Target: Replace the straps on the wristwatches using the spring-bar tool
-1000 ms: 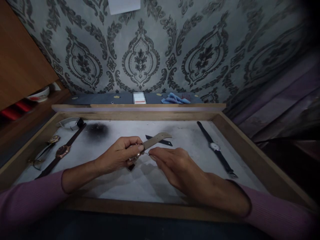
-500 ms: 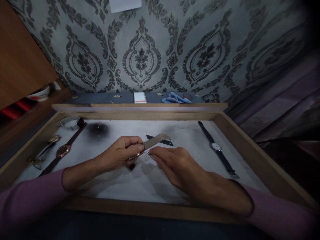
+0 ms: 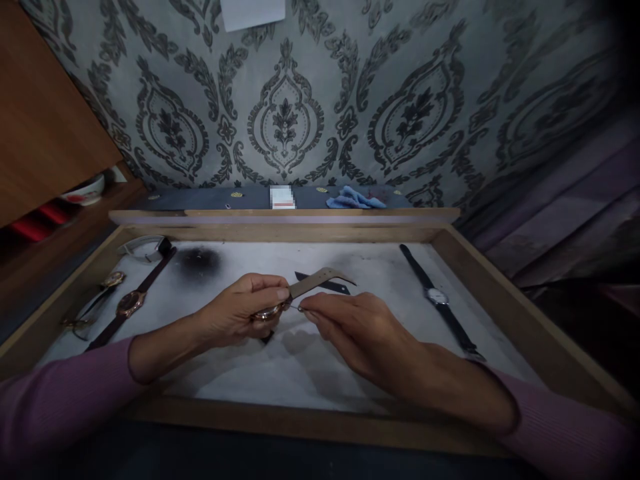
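Over the middle of a wooden-framed tray [image 3: 320, 232], my left hand [image 3: 245, 307] grips a watch [image 3: 268, 312] with a grey-brown strap [image 3: 311, 283] that sticks out to the right, its end curving down. Pinched in the fingers of my right hand [image 3: 350, 327] is a thin metal tool [image 3: 295, 307], its tip at the strap's joint with the watch case. Whether the tip touches the joint is too small to tell. Behind the strap lies a flat dark pointed piece [image 3: 335, 287] on the white tray floor.
At the tray's left lie a rose-gold watch [image 3: 130, 304], a small gold watch [image 3: 113, 279] and a light-strapped watch [image 3: 145, 250]. On the right is a black-strapped watch [image 3: 437, 297]. A blue cloth [image 3: 353, 197] and a small box [image 3: 283, 197] sit behind the tray.
The view has shifted slightly. The watch in my left hand has tilted a little, showing more of its case. My right hand still holds the tool at the joint.
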The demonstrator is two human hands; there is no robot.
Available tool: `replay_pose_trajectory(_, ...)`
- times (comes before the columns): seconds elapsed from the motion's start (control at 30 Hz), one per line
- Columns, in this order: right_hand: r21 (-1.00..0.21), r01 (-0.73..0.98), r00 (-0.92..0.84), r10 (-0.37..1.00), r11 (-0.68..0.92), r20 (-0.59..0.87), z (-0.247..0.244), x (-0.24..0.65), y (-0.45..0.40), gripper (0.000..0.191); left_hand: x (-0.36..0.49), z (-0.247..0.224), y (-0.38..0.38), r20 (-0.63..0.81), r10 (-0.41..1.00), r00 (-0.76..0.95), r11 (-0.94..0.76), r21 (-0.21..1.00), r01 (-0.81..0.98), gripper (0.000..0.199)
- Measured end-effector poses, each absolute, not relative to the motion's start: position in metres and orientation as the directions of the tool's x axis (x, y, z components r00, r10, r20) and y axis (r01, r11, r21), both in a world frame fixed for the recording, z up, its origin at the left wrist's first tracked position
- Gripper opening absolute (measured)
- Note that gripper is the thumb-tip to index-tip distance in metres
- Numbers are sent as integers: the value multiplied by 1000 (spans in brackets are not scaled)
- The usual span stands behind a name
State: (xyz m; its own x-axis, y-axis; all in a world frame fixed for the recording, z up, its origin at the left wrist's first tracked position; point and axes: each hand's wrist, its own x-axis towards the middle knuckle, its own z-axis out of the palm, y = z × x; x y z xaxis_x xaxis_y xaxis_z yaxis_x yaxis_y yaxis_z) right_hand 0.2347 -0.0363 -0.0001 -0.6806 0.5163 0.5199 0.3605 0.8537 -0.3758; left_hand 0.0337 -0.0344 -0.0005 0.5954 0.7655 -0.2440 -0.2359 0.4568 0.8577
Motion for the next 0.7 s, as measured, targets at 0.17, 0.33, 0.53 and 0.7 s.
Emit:
replay_pose_trajectory(0.17, -354, 339, -661, 489, 872, 570, -1, 235, -36, 19, 32, 0, -35, -259, 762, 594, 470, 852, -231, 28)
replay_pose_trajectory(0.33, -347, 333, -655, 479, 877, 584, -2, 234, -37, 19, 31, -1, -34, -281, 752, 595, 493, 840, -226, 28)
replay_pose_trajectory(0.53, -375, 315, -674, 483, 872, 559, -2, 235, -36, 18, 33, 0, -35, -269, 747, 608, 496, 835, -240, 27)
replay_pose_trajectory(0.7, -379, 294, -658, 474, 877, 586, -3, 234, -34, 17, 32, 0, -36, -274, 740, 615, 501, 834, -232, 26)
